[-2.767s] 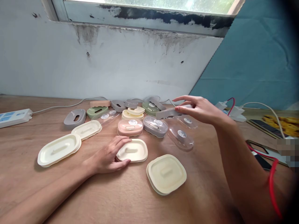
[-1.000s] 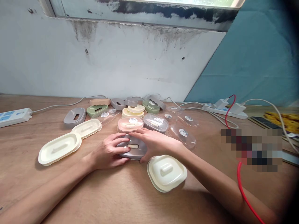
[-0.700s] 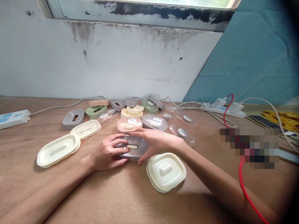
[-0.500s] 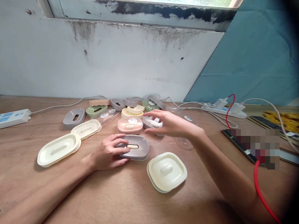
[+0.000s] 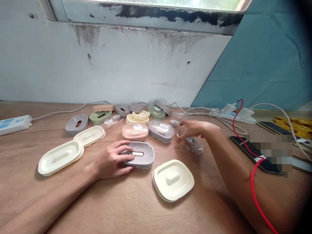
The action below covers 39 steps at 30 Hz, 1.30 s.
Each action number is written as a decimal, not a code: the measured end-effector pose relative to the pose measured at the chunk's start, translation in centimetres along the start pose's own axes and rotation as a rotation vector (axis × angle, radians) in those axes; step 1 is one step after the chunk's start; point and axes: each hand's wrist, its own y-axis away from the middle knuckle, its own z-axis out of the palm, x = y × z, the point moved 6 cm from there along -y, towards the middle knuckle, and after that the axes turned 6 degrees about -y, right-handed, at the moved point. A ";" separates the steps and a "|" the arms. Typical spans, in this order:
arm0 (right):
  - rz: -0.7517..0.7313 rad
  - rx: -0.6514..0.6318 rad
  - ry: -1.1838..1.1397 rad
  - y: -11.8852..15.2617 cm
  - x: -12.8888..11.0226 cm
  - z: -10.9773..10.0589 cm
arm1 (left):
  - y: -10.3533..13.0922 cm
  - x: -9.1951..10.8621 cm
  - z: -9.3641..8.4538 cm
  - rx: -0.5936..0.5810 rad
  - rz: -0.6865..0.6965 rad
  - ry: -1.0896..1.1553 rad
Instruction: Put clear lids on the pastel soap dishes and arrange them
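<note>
My left hand (image 5: pixel 112 160) rests on the left side of a grey oval container (image 5: pixel 145 154), fingers wrapped over its rim. A cream handle shows in its slot. Over at the right, my right hand (image 5: pixel 198 130) has thumb and fingertips at a clear labelled lid (image 5: pixel 191 146); the fingers look closed on the edge of a clear piece. Behind the grey container sit a pink container (image 5: pixel 135 132) and a lilac-grey one (image 5: pixel 161 130), both with clear covers and labels. A cream square lid (image 5: pixel 173 180) lies nearer, right of the grey container.
Two cream oval lids (image 5: pixel 59 157) overlap at left, near a grey ring (image 5: pixel 77 124). Green container parts (image 5: pixel 99 116) stand behind. Power strips (image 5: pixel 15 124) lie at both sides. A red cable (image 5: pixel 253 191) crosses my right forearm, beside a phone (image 5: pixel 270 165).
My right hand has moved right, from above the lilac-grey container to the clear lids, uncovering that container. My left hand stays on the grey container.
</note>
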 end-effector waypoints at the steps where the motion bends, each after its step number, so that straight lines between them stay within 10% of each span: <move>1: 0.008 -0.009 -0.001 0.2 -0.2 0.2 | 0.0 0.0 0.0 -0.002 0.001 0.001; 16: -0.032 0.044 0.019 1.9 -1.4 -0.7 | 0.1 -0.1 0.0 -0.006 -0.019 0.020; 26: -0.436 0.403 -0.037 8.0 -4.2 -4.9 | 0.0 -0.1 0.1 -0.008 -0.015 0.017; 39: -1.105 0.085 -0.139 12.8 -15.2 3.3 | 0.1 -1.0 -0.6 0.020 -0.161 0.176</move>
